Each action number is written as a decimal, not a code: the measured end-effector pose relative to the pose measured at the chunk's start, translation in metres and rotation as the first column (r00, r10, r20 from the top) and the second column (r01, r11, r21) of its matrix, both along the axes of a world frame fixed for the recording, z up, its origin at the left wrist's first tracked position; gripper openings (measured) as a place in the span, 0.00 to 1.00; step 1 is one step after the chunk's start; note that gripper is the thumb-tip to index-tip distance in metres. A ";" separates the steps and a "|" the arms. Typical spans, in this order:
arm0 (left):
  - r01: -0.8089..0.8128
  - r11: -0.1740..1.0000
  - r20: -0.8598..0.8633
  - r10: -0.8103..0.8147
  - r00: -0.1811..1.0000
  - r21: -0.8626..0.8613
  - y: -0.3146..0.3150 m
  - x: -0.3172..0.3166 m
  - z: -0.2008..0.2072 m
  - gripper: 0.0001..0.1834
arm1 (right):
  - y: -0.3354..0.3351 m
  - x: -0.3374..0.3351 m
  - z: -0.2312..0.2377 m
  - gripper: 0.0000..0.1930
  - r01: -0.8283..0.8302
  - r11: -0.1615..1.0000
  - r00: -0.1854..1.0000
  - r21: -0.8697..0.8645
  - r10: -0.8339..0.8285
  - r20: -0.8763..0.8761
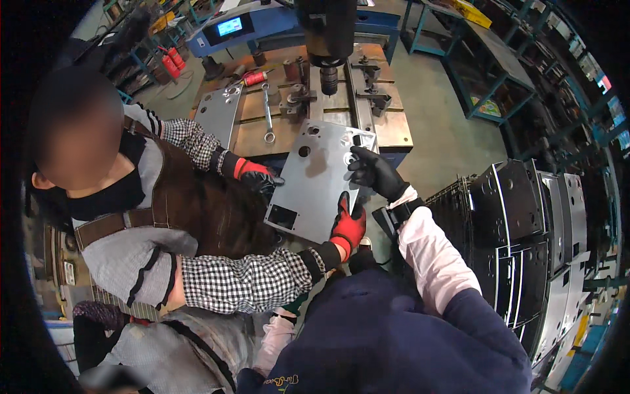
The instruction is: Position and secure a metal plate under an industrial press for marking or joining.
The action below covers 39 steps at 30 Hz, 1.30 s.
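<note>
A flat grey metal plate [318,180] with round holes and a rectangular cutout is held up, tilted, in front of the machine table. My right hand [374,172], in a black glove, is at its right far corner. The fingers are curled by a hole; a small dark piece [357,140] shows just beyond them, and what they grip is unclear. A co-worker's red-and-black gloved hands [348,226] support the plate at its left and right edges. My left hand [295,306] is low, mostly hidden behind the co-worker's checked sleeve, its fingers out of sight.
Over the machine table [394,131] hangs a dark spindle [328,79], with clamps either side. A wrench [268,115] and another plate [220,111] lie on its left. Stacked panels [518,203] stand at the right. The co-worker stands close on the left.
</note>
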<state>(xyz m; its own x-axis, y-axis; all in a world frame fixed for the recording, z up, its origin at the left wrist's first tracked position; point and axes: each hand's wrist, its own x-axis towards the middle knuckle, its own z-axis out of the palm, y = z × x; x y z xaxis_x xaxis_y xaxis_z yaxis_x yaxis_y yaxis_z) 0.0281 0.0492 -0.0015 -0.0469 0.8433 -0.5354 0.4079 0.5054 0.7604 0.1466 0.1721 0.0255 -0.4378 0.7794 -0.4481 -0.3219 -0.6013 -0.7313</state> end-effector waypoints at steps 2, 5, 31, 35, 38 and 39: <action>0.009 1.000 -0.015 -0.009 1.000 -0.025 0.002 0.003 0.005 0.36 | -0.002 -0.001 0.008 0.23 0.034 0.999 0.998 0.000 -0.034 0.053; 0.168 0.985 -0.092 -0.164 0.982 0.032 0.000 -0.004 -0.046 0.29 | -0.007 0.010 -0.007 0.24 0.053 0.989 0.998 0.136 -0.048 -0.039; 0.367 0.841 -0.126 -0.347 0.930 0.397 0.015 -0.002 -0.078 0.19 | -0.020 -0.036 0.027 0.27 -0.026 0.997 0.993 0.066 0.018 0.116; 0.773 0.559 -0.601 -0.519 0.607 0.299 0.019 -0.015 -0.055 0.21 | -0.031 -0.028 0.001 0.22 0.277 0.937 0.961 0.214 -0.266 -0.076; 0.956 0.245 -0.955 -0.204 0.215 0.163 0.024 0.019 -0.079 0.18 | -0.049 0.030 -0.039 0.18 0.476 0.799 0.842 0.368 -0.534 0.070; 0.988 0.152 -0.989 -0.145 0.021 -0.001 0.026 0.027 -0.070 0.17 | -0.056 0.052 -0.058 0.17 0.543 0.780 0.805 0.311 -0.588 0.071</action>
<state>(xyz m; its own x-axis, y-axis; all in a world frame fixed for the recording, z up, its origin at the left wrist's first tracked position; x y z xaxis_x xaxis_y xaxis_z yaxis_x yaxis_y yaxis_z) 0.0552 0.0755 -0.0720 0.7521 0.6582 -0.0331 0.6224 -0.7259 -0.2926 0.1986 0.1160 -0.0323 0.1772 0.9607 -0.2137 -0.4111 -0.1250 -0.9030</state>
